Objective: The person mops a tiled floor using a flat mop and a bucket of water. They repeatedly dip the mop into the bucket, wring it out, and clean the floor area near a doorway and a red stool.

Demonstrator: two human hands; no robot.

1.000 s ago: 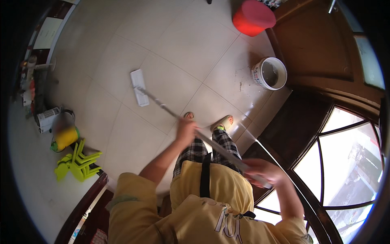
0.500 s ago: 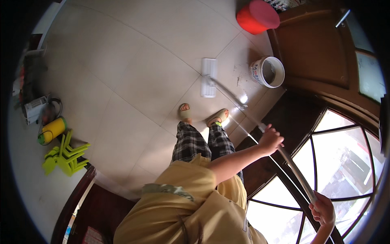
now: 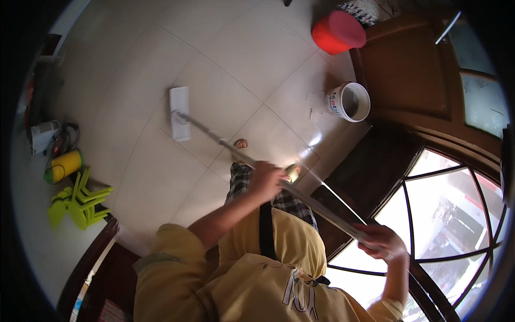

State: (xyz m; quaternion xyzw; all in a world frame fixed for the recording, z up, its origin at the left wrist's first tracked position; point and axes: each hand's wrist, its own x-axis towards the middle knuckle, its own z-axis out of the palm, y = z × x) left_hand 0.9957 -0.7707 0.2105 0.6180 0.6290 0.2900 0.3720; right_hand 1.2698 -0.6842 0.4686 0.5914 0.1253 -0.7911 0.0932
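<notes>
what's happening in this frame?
A person is mopping a tiled floor with a flat mop. The left hand grips the mop handle midway, and the right hand holds its upper end near the arched window. The white mop head lies flat on the tiles, out in front of the person's feet. A white bucket and a red stool stand by the wooden door; a yellow-green small chair sits off to the left.
</notes>
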